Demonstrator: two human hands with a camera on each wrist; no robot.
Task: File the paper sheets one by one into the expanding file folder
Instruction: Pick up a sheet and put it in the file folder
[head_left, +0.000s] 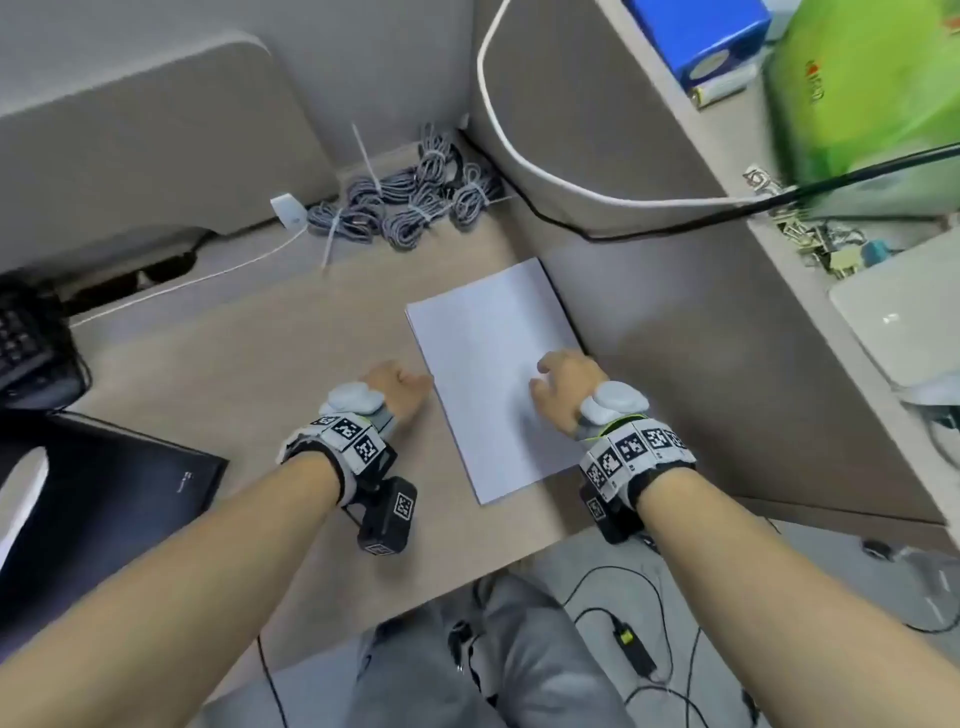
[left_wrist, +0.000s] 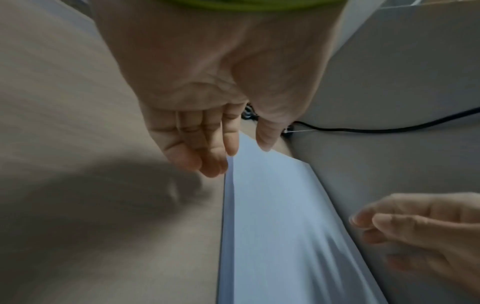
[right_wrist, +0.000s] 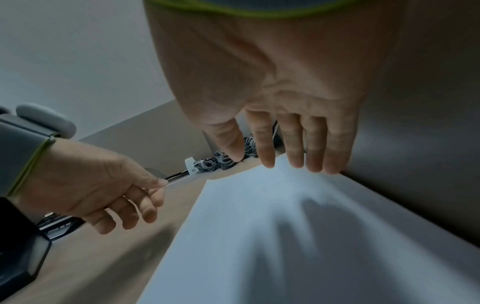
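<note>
A stack of white paper sheets (head_left: 493, 374) lies flat on the beige desk (head_left: 249, 364), its right edge against a grey partition. My left hand (head_left: 402, 384) hovers beside the stack's left edge with relaxed fingers (left_wrist: 215, 164) and holds nothing. My right hand (head_left: 563, 382) is spread over the stack's right half. Its straight fingers (right_wrist: 296, 160) hang just above the paper (right_wrist: 259, 226) and cast a shadow on it. A black flat case (head_left: 104, 493), perhaps the file folder, lies closed at the desk's near left.
Bundled grey cables (head_left: 405, 208) lie in the far corner, with a white cable (head_left: 182, 283) running left. A black keyboard (head_left: 26, 338) sits at the left edge. The grey partition (head_left: 675, 338) walls the right side, with a cluttered shelf (head_left: 810, 244) beyond it.
</note>
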